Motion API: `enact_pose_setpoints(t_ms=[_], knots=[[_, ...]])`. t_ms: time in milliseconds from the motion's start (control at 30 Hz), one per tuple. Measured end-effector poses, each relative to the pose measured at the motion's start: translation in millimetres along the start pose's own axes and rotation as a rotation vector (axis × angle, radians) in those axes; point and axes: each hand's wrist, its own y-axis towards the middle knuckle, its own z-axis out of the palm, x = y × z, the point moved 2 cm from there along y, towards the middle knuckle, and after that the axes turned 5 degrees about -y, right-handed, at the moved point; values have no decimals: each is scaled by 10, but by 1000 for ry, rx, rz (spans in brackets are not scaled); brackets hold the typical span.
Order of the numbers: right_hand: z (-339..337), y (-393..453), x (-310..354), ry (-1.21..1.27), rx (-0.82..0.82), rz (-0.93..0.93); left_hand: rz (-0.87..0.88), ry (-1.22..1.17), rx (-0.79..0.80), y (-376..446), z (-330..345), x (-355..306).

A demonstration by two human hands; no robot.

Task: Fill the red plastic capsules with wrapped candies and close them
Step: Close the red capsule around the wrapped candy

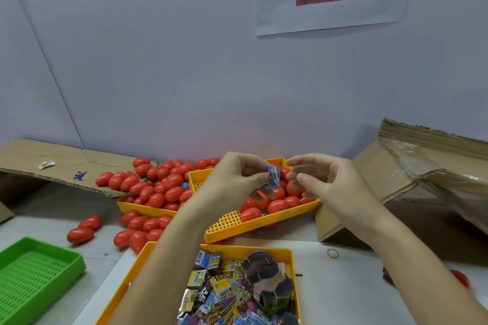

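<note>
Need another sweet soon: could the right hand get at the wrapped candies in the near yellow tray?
Probably yes: the right hand hovers above the wrapped candies, whose tray lies open-topped with nothing between.

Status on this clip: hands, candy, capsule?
Left hand pinches wrapped candy. Right hand blurred, holds capsule half. Nothing in the way.

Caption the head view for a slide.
Left hand pinches a wrapped candy above a yellow tray of red capsules.
</note>
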Motion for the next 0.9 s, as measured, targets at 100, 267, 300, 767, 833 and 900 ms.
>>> enact_pose_setpoints(t_ms=[100,267,300,767,833,900], knots=[[4,-15,28,-39,100,-54,0,-53,42,-14,25,-30],[40,-19,54,-99,94,-116,11,-41,78,-40,46,-74],[33,-17,53,-117,69,-125,9,-51,89,-44,49,-85],[6,-34,75,-68,168,-120,-61,-384,274,-103,40,-105],[1,-42,91,-65,176,-123,-88,-405,340,-112,39,-107],[-5,-46,101,-64,180,-124,-119,-387,370,-117,41,-105]])
